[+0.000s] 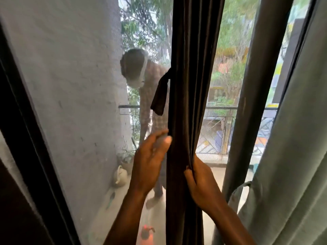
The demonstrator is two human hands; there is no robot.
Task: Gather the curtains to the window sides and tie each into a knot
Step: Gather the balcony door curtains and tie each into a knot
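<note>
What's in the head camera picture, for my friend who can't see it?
The right hand pinches the folds of a dark curtain bunched before a screened window, while the left hand rests flat against its edge.

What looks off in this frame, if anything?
The dark curtain hangs bunched mid-window, not at a side, no knot visible; its tie strap dangles loose off the left edge. The right hand grips its folds.
</note>
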